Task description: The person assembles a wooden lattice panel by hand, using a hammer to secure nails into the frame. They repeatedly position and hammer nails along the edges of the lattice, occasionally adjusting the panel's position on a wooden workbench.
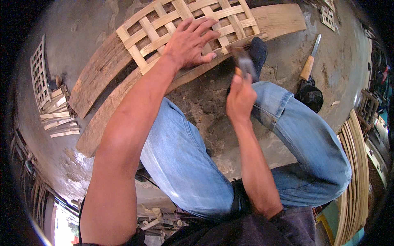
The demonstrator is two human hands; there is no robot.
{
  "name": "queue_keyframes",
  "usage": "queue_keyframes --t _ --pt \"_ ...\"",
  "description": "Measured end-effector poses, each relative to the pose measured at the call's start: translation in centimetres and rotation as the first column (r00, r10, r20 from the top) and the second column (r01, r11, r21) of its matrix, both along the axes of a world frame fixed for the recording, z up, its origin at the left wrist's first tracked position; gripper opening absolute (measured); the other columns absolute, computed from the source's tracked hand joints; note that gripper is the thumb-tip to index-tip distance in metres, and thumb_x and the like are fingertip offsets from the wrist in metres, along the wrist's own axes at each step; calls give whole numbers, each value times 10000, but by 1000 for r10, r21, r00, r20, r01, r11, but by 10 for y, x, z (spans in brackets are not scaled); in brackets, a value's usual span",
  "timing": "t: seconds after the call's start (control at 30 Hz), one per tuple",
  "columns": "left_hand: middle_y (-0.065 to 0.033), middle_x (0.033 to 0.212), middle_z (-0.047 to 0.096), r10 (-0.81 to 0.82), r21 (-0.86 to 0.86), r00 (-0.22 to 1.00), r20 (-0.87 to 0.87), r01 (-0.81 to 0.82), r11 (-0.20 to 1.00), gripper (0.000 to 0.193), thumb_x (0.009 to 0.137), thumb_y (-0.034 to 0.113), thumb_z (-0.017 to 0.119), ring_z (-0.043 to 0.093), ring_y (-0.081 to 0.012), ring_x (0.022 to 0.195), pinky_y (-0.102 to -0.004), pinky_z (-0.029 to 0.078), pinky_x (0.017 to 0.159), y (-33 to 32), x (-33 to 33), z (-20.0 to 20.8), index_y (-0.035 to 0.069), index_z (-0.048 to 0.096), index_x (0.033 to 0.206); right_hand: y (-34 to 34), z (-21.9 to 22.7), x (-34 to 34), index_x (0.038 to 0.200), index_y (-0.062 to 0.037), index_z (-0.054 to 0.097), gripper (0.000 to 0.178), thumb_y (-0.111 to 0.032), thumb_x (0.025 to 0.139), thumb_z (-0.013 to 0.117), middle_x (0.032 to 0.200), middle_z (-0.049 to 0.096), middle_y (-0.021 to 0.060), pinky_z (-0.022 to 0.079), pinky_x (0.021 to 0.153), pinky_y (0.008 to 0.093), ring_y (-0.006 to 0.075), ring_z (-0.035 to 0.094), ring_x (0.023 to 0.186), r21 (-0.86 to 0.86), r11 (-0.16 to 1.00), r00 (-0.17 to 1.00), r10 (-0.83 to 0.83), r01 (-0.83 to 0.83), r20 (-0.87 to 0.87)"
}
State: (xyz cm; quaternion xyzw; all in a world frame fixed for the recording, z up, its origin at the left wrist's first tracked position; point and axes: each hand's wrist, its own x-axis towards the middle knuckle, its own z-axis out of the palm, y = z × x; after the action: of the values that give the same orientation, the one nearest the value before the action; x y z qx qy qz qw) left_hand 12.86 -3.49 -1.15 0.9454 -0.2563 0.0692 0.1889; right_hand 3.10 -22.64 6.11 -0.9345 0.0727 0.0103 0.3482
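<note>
On rough planks [100, 76] we have a woven lattice [183, 10] of flat, pale strips. Our left hand [189, 45] spreads its fingers wide on it; our right hand [241, 98] grips a blurred hammer [245, 64]. Our dark foot [257, 53] is close; rightward lies a knife [308, 65].

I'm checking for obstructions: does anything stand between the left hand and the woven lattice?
Nothing visible does: the left hand lies directly on the woven lattice. The right hand, gripping a blurred tool, is off to its right.
</note>
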Motion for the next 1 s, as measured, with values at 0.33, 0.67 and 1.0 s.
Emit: queue_keyframes --t 0.33,0.67,1.0 --pt "-70 1486 421 -2 17 1000 -10 3 1000 571 825 514 606 372 -263 1395 -487 270 1159 2 0 0 214 537 1307 5 7 6 1098 57 597 403 -324 1017 493 837 628 315 479 679 534 519 617 791 -21 999 994 42 -45 -101" --pt "-78 1477 430 -1 -2 1000 9 1 1000 576 814 496 625 378 -271 1390 -484 281 1155 3 4 0 231 527 1316 5 22 7 1074 -13 535 265 -269 1019 493 833 646 270 464 641 568 512 616 783 -58 997 999 44 -45 -11" --pt "-58 1499 412 1 10 1000 -12 -1 1000 556 822 499 613 377 -253 1398 -481 275 1157 1 -1 -4 228 533 1300 3 29 3 1065 -39 525 276 -309 1007 506 845 629 244 468 629 561 489 615 767 -82 993 996 84 -84 -8"
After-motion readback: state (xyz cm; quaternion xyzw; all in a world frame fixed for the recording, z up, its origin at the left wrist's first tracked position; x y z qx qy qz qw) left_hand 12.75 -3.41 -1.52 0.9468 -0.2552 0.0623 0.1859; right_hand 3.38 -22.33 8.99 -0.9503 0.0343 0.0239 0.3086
